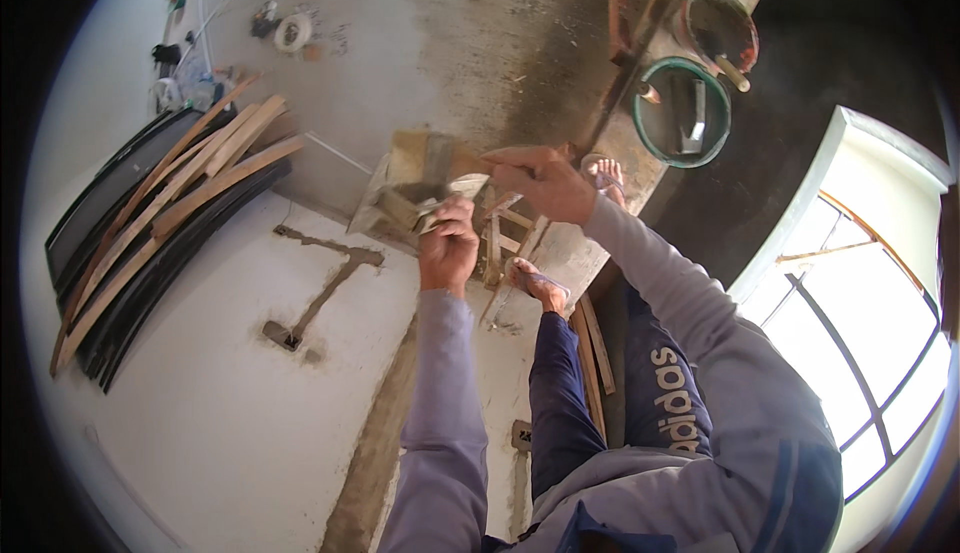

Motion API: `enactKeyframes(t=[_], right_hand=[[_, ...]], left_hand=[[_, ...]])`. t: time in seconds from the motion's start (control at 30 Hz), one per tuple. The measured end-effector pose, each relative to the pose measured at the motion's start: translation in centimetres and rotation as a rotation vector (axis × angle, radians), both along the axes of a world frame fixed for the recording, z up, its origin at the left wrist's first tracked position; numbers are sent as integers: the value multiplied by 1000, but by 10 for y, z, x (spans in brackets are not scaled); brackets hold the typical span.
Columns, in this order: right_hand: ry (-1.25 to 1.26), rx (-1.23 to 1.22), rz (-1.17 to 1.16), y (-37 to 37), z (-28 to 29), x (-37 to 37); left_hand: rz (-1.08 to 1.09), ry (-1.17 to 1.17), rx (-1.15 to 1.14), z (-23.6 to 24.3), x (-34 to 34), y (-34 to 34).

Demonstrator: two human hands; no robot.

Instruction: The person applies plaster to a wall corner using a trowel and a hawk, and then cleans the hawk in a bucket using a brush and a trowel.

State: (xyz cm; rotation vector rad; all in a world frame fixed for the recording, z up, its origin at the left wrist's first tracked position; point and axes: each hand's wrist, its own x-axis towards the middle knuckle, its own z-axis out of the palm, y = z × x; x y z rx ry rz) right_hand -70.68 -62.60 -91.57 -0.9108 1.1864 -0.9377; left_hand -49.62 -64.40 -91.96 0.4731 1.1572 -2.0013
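Observation:
My left hand (449, 251) is closed, fingers wrapped round a small pale, flat-edged thing (432, 215) whose kind I cannot make out. Just beyond it, a yellowish block (408, 157) and a grey piece (438, 160) show blurred. To the right, my right hand (548, 181) has its index finger stretched out toward the left, with nothing plainly held in it. A whitish patch (467, 185) shows between the two hands; whether either hand touches it, I cannot tell. Beneath my hands, partly hidden, is a wooden frame (494, 251).
My sandalled feet stand on a narrow plank platform (575, 245). A green-rimmed bucket (640, 131) with a grey tool inside is at the right, beside a reddish-rimmed bucket (752, 28). Wooden strips (228, 193) lie on black sheets (110, 353) at the left. A roll of white tape (293, 33) lies far left.

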Motion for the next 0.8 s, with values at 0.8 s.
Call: enactKeyframes(t=[0.8], right_hand=[[1067,289,-272,15,-173,-202]], left_hand=[[-289,-380,-16,32,52,106]])
